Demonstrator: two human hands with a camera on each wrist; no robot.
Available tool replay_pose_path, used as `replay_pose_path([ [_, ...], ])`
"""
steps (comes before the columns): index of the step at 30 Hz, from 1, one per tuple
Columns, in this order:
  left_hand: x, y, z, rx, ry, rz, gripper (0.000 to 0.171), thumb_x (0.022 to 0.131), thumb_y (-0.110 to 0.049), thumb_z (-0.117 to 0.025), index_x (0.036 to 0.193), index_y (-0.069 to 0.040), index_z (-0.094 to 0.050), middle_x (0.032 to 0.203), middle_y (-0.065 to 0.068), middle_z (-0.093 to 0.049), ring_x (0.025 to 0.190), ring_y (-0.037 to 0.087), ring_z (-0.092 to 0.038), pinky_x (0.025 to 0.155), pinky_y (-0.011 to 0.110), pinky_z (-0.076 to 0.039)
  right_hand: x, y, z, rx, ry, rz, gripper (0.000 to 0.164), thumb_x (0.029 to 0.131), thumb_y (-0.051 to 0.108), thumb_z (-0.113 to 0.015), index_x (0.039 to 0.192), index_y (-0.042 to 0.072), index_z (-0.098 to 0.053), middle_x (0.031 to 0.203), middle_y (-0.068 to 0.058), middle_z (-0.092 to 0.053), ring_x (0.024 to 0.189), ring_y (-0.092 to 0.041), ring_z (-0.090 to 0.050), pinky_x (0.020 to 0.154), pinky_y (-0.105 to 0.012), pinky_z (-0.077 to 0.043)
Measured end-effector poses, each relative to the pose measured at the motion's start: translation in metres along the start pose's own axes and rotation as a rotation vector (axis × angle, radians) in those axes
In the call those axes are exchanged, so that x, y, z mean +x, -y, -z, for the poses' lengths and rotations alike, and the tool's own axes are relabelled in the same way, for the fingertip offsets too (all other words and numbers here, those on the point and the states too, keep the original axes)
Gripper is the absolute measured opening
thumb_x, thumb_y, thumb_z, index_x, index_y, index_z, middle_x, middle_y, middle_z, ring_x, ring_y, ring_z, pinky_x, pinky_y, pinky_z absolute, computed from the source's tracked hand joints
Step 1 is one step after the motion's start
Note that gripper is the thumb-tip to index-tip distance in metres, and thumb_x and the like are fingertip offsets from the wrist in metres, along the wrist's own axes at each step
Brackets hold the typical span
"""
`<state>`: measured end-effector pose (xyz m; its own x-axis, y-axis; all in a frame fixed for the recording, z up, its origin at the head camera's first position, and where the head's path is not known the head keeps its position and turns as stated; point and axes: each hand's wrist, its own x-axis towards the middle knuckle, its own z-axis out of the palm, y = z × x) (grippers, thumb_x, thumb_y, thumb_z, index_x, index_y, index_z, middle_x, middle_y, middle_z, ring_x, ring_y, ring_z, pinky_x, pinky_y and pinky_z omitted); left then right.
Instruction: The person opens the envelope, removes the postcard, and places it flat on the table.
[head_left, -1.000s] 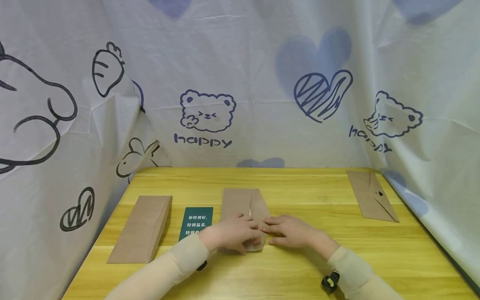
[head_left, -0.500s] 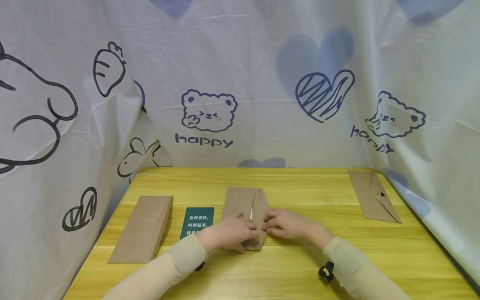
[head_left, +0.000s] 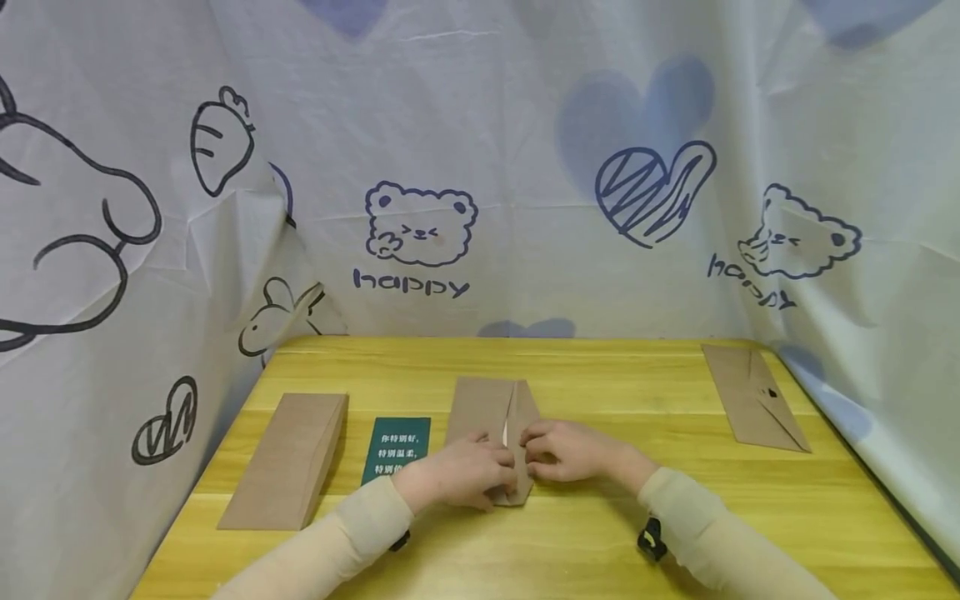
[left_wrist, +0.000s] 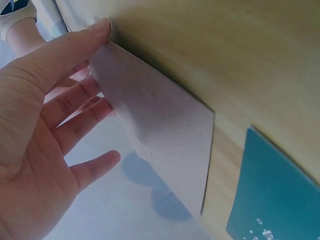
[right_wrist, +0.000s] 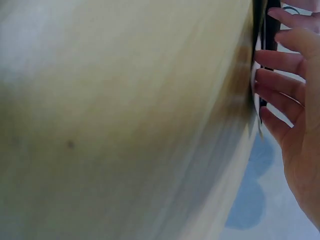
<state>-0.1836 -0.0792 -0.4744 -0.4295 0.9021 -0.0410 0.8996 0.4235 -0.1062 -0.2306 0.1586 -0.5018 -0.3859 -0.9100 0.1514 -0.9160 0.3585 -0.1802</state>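
Observation:
A brown paper envelope lies mid-table, its long right flap slightly raised above a pale slit. My left hand holds its near part, fingers bent over the top. In the left wrist view the thumb sits at the envelope's corner, with the other fingers across its far side. On the flap's right edge, my right hand grips with curled fingers. The right wrist view has those fingers against the paper's edge. A dark green card with white writing lies left of the envelope, partly behind the left forearm.
Another brown envelope lies at the left of the wooden table. At the far right is a third envelope with a small dark mark. A white cloth with drawings hangs around the table's back and sides.
My right hand has gone from lying fairly flat beside the flap to curled fingers at its edge. The slit beside the flap looks wider. The left hand has barely moved.

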Motion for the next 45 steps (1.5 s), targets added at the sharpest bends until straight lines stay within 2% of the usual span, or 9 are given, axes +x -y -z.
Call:
replay_pose_path([
  [3,0.0,-0.001,-0.001,0.009,-0.006,-0.002,0.03,0.078,-0.041,-0.078,0.106,-0.037,-0.068,0.106,-0.017,-0.064,0.109,0.006,-0.058,0.103,0.044,-0.047,-0.001,-0.003,-0.005,0.01,-0.029,-0.005,0.016,0.094,0.024,-0.059,0.099,0.012,-0.07,0.114,-0.005,-0.065,0.101,-0.016,-0.064,0.091,-0.03,-0.054],
  [6,-0.001,-0.003,-0.002,0.016,-0.009,-0.004,0.028,0.079,-0.04,-0.078,0.105,-0.036,-0.068,0.107,-0.016,-0.065,0.11,0.006,-0.058,0.103,0.042,-0.046,-0.002,-0.005,-0.008,0.023,-0.046,0.003,0.024,0.095,0.024,-0.059,0.111,0.01,-0.071,0.125,-0.009,-0.063,0.113,-0.021,-0.062,0.098,-0.035,-0.053],
  [9,-0.002,-0.003,-0.003,0.01,-0.006,-0.004,0.028,0.079,-0.038,-0.078,0.105,-0.035,-0.068,0.108,-0.015,-0.065,0.111,0.007,-0.058,0.104,0.041,-0.046,-0.001,-0.005,-0.008,0.02,-0.033,0.011,0.033,0.097,0.026,-0.057,0.124,0.009,-0.066,0.139,-0.012,-0.057,0.128,-0.026,-0.055,0.106,-0.041,-0.047],
  [12,-0.002,-0.003,-0.003,0.006,-0.001,0.0,0.027,0.079,-0.038,-0.078,0.104,-0.035,-0.068,0.109,-0.015,-0.065,0.112,0.007,-0.058,0.104,0.04,-0.046,0.001,-0.005,-0.008,0.018,-0.01,0.018,0.038,0.098,0.025,-0.056,0.131,0.008,-0.062,0.144,-0.011,-0.053,0.135,-0.029,-0.048,0.111,-0.045,-0.042],
  [28,-0.006,-0.004,0.001,-0.015,0.016,0.011,0.026,0.082,-0.037,-0.076,0.106,-0.034,-0.068,0.113,-0.013,-0.065,0.114,0.007,-0.057,0.102,0.038,-0.046,0.008,0.002,-0.008,-0.078,0.128,-0.037,0.046,0.102,0.035,-0.045,0.142,0.013,-0.052,0.149,-0.006,-0.048,0.141,-0.028,-0.042,0.115,-0.043,-0.037],
  [33,-0.006,-0.004,0.001,-0.035,0.013,0.009,0.026,0.083,-0.036,-0.076,0.107,-0.034,-0.068,0.118,-0.012,-0.065,0.119,0.008,-0.056,0.103,0.04,-0.046,0.008,0.001,-0.01,-0.106,0.124,-0.042,0.045,0.104,0.033,-0.042,0.142,0.01,-0.051,0.149,-0.006,-0.049,0.14,-0.029,-0.043,0.114,-0.044,-0.038],
  [37,-0.005,-0.003,-0.002,-0.041,-0.004,-0.001,0.023,0.083,-0.037,-0.076,0.104,-0.032,-0.069,0.111,-0.013,-0.066,0.108,0.006,-0.059,0.092,0.03,-0.051,0.006,-0.002,-0.01,-0.122,0.093,0.006,0.041,0.103,0.029,-0.045,0.138,0.01,-0.056,0.146,-0.009,-0.051,0.137,-0.031,-0.046,0.112,-0.045,-0.04],
  [40,-0.003,-0.001,-0.004,-0.087,-0.003,-0.009,0.02,0.083,-0.037,-0.075,0.101,-0.029,-0.07,0.105,-0.011,-0.066,0.097,0.004,-0.06,0.083,0.021,-0.051,0.003,-0.003,-0.01,-0.127,0.073,0.036,0.039,0.102,0.027,-0.049,0.135,0.009,-0.059,0.144,-0.011,-0.053,0.135,-0.033,-0.048,0.111,-0.045,-0.041],
  [45,-0.001,0.002,-0.007,-0.185,0.036,-0.013,0.02,0.083,-0.033,-0.076,0.1,-0.025,-0.071,0.104,-0.008,-0.066,0.095,0.003,-0.059,0.086,0.015,-0.048,0.0,-0.004,-0.008,-0.098,0.072,0.0,0.04,0.101,0.027,-0.051,0.136,0.009,-0.058,0.143,-0.01,-0.054,0.135,-0.032,-0.048,0.111,-0.045,-0.041],
])
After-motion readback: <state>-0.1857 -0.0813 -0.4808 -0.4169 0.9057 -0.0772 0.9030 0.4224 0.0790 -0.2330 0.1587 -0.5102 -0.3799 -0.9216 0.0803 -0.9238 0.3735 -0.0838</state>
